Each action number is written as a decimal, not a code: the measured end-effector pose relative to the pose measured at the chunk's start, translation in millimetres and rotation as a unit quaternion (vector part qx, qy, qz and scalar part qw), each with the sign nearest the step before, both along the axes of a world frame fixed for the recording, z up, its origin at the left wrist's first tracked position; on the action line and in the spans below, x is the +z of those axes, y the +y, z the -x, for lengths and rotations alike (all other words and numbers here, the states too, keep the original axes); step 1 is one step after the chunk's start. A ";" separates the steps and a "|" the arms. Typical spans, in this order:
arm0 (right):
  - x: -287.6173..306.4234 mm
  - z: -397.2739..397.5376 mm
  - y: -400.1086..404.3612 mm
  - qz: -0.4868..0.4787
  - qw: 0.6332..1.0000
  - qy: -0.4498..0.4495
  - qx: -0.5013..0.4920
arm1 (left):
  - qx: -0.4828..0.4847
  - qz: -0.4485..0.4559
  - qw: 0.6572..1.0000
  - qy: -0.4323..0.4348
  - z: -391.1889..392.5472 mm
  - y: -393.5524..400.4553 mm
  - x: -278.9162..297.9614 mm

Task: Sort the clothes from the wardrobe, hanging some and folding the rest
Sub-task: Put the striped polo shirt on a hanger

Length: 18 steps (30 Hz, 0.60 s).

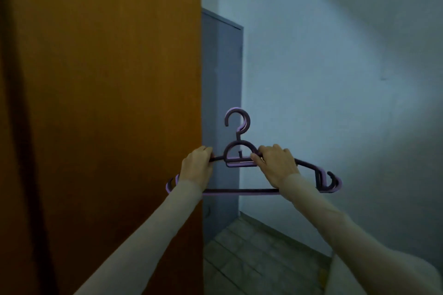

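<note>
Both sleeves reach out from the bottom of the view, arms stretched forward. Left hand [197, 166] grips the left shoulder of the hanger [239, 191], fingers curled tight round the bar; right hand [275, 164] has its fingers wrapped over the right shoulder, just beside the neck. Purple hangers, it looks like more than one stacked together, held upright at chest height with the hook on top. Left of them stands the orange-brown wardrobe door [107, 103], behind them a grey door [221, 79] and a pale wall [335, 103]. Tiled floor [251, 258] below.
</note>
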State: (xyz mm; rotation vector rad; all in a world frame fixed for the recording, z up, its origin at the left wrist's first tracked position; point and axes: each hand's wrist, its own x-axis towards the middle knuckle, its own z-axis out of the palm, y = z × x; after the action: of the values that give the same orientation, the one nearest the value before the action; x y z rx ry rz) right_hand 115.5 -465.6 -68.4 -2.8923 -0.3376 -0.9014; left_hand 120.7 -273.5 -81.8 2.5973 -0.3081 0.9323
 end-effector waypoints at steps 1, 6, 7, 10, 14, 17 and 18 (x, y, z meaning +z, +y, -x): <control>-7.9 -0.4 -15.5 0.006 1.000 0.008 -0.019 | -0.018 0.009 1.000 0.013 -6.0 -15.5 -8.9; -43.2 3.9 -84.0 0.031 0.993 0.052 -0.106 | -0.119 0.053 0.988 0.086 -32.8 -87.6 -59.0; -49.7 5.2 -96.4 0.038 0.990 0.062 -0.125 | -0.142 0.063 0.982 0.105 -38.6 -101.1 -70.3; -70.0 9.0 -132.1 0.056 0.977 0.098 -0.183 | -0.206 0.094 0.959 0.168 -53.7 -138.4 -103.1; -94.0 14.9 -173.6 0.073 0.955 0.147 -0.246 | -0.260 0.074 0.935 0.229 -66.2 -181.3 -130.0; -112.7 18.3 -198.8 0.097 0.939 0.164 -0.285 | -0.296 0.085 0.921 0.240 -77.0 -209.2 -140.9; -119.8 20.0 -205.8 0.105 0.933 0.170 -0.298 | -0.307 0.087 0.917 0.239 -80.3 -218.0 -145.0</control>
State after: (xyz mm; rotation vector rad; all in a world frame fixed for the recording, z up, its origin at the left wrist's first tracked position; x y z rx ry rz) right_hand 95.5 -671.3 -188.3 -3.3270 0.5337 -0.4004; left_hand 201.0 -491.5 -226.8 2.2365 -0.7944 0.0935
